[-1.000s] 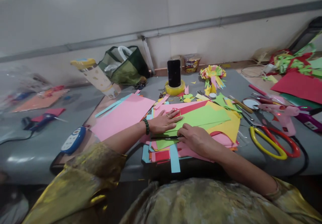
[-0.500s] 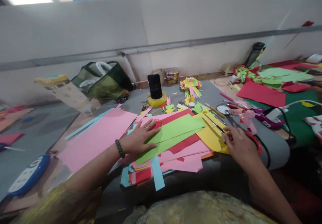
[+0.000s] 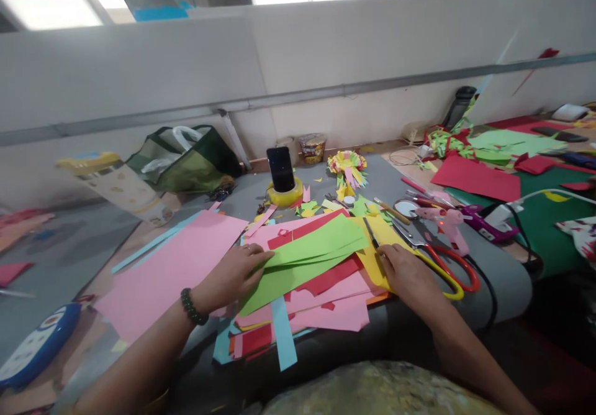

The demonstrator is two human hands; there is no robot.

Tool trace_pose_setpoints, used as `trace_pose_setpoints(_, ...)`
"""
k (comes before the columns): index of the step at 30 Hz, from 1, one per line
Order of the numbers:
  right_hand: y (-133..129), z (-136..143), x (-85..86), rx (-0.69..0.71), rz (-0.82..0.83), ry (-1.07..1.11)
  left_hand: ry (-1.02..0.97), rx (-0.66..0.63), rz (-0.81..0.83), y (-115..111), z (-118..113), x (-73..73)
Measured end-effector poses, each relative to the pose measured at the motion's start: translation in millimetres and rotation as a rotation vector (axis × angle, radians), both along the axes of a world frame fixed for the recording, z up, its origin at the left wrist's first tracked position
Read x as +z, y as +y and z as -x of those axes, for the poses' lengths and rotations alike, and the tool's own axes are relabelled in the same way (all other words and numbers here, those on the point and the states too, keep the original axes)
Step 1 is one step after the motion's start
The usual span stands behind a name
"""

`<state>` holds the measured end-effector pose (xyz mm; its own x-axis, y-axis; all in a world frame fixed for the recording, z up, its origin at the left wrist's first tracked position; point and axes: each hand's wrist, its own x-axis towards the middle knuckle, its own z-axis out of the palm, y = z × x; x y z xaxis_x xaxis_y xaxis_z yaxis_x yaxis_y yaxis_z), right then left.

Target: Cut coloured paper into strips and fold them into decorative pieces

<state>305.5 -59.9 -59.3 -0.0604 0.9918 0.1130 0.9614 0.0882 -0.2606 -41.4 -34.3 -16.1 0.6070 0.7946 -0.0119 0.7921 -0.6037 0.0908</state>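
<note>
My left hand (image 3: 229, 280), with a ring and a dark green bead bracelet, is closed at the left end of several light green paper strips (image 3: 316, 247); the thumb is near the lower sheet. The strips lie fanned over red paper (image 3: 335, 276) and a stack of pink paper (image 3: 335, 312). My right hand (image 3: 410, 276) is closed around a slim dark tool (image 3: 371, 232), whose kind I cannot make out. It points away over yellow paper (image 3: 367, 259). Large scissors with red and yellow handles (image 3: 449, 269) lie just right of this hand.
A pink glue gun (image 3: 449, 225) stands right of the scissors. Behind the paper are a phone (image 3: 280, 169) on a yellow tape roll (image 3: 285, 194), a paper-strip pompom (image 3: 347, 166) and scraps. Pink sheets (image 3: 181, 266) and a blue case (image 3: 40, 343) lie on the left.
My left hand has slid left and its spread fingers have drawn together at the strips' end. My right hand has moved left with the tool, uncovering the scissors. The green strips have fanned slightly.
</note>
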Motion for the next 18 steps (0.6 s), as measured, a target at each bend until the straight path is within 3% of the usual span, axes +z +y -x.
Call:
trace_pose_setpoints(4,-4,-5,18.8,0.086,-0.095,0.000,-0.023,-0.016,-0.031,0,11,-2.8)
trace_pose_setpoints(8,-3,10,34.3,0.365,-0.305,0.079,-0.021,0.026,-0.127,-11,10,-4.3)
trace_pose_setpoints(13,9,56,25.4,0.673,-0.324,-0.073,-0.018,0.033,-0.222,-33,4,-8.0)
trace_pose_setpoints(18,17,82,18.1,0.776,-0.194,-0.206,-0.006,0.018,-0.219,-47,12,-17.5)
